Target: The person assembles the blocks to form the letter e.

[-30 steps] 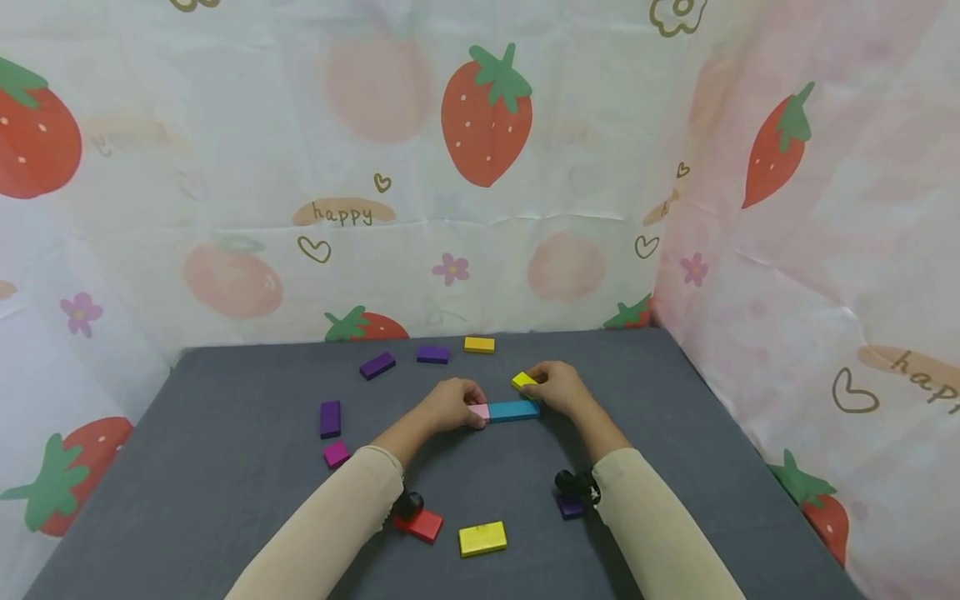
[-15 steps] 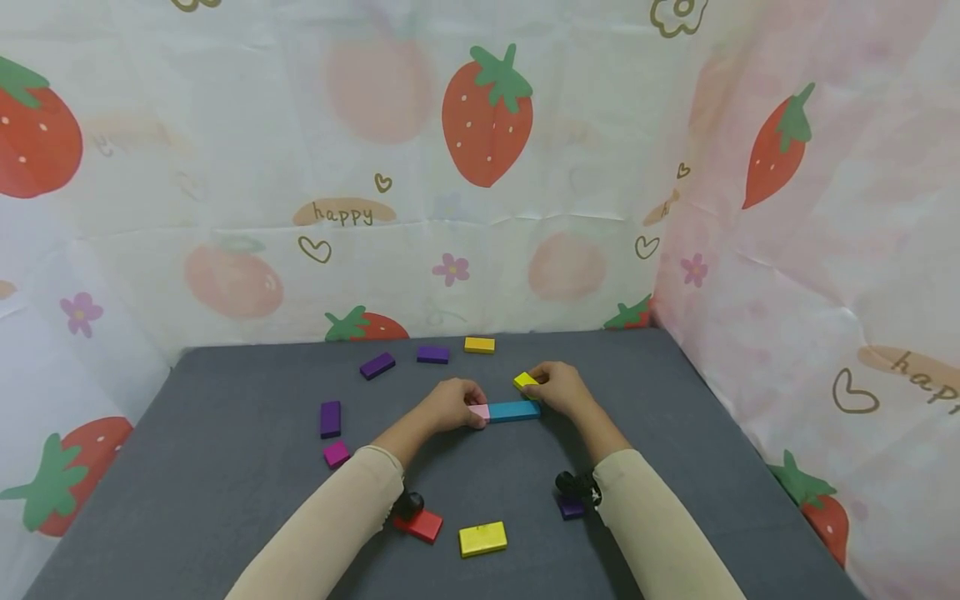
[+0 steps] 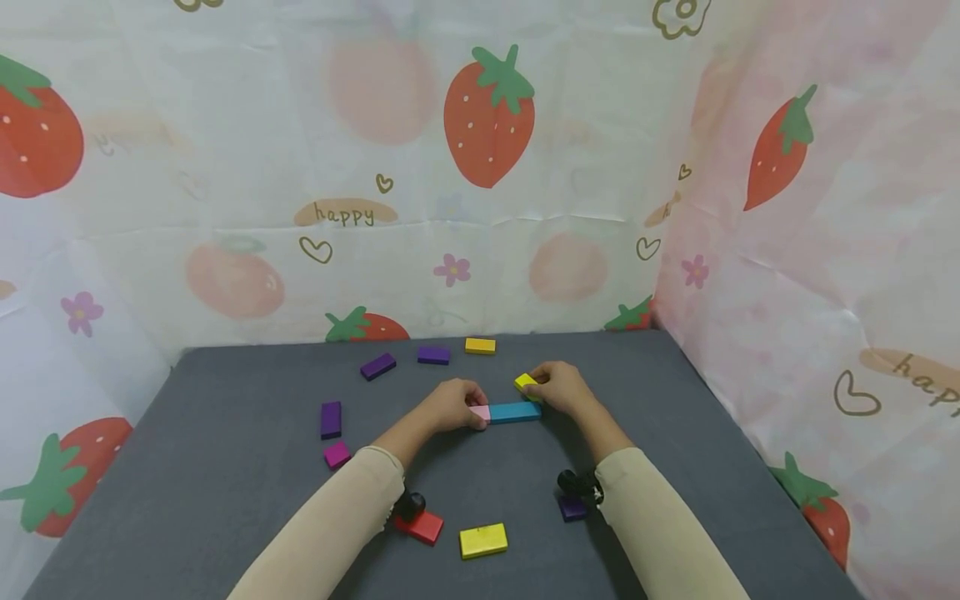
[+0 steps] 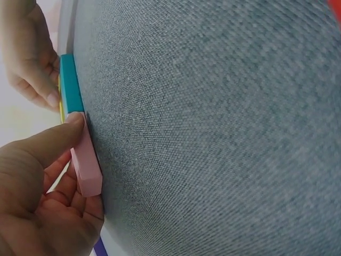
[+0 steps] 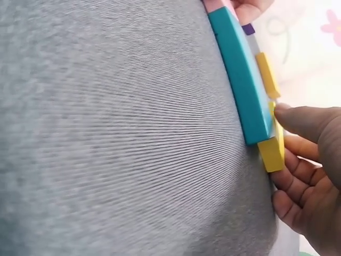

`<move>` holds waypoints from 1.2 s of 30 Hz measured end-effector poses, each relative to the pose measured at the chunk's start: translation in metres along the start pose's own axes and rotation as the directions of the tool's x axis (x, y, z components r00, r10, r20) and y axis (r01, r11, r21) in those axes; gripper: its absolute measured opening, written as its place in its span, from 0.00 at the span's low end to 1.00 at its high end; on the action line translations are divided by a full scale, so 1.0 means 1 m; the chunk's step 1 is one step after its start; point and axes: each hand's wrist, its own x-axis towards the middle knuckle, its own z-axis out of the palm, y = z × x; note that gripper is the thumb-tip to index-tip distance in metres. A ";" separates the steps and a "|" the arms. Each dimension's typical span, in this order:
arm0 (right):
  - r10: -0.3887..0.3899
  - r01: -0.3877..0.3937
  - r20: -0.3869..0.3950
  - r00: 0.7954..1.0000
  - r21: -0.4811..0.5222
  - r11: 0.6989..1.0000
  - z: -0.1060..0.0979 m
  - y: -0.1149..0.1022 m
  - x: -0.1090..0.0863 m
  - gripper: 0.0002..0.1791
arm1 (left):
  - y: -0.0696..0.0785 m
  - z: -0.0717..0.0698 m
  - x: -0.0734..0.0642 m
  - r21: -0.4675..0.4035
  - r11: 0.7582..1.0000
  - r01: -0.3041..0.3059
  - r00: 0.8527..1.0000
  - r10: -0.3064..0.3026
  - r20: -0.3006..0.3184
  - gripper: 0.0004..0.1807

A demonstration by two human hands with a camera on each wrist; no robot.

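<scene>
My left hand (image 3: 450,406) pinches a pink block (image 4: 87,160) between thumb and fingers, low on the grey tabletop. End to end with it lies a longer blue block (image 3: 514,412), so the two form one straight bar. Behind the blue block's right end, my right hand (image 3: 561,387) holds a yellow block (image 5: 273,154), thumb on one side and fingers curled on the other. In the right wrist view this yellow block sits right against the blue one and juts a little past its end. Part of it is hidden by the blue block and the thumb.
Around the hands lie purple blocks (image 3: 331,420), a magenta block (image 3: 337,455), a yellow-orange block (image 3: 480,346) at the back, and a red block (image 3: 422,527) and a yellow block (image 3: 483,541) in front. Another purple block (image 3: 572,507) is partly under the right wrist camera. Patterned cloth (image 3: 480,275) hangs behind.
</scene>
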 end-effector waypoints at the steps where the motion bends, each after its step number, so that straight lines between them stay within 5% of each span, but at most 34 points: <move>1: 0.000 0.000 0.004 1.000 -0.004 1.000 -0.001 0.000 0.001 0.23 | -0.001 0.000 0.001 0.000 1.000 0.002 1.000 -0.002 0.001 0.13; 18: -0.111 0.111 -0.013 0.994 0.003 0.994 -0.011 -0.031 0.033 0.25 | 0.001 0.003 -0.002 -0.025 0.999 -0.031 0.999 0.030 -0.012 0.16; 36: -0.173 0.173 0.002 0.985 -0.020 0.985 0.019 -0.041 0.078 0.21 | 0.002 0.006 0.001 -0.007 0.998 -0.063 0.998 0.062 -0.027 0.17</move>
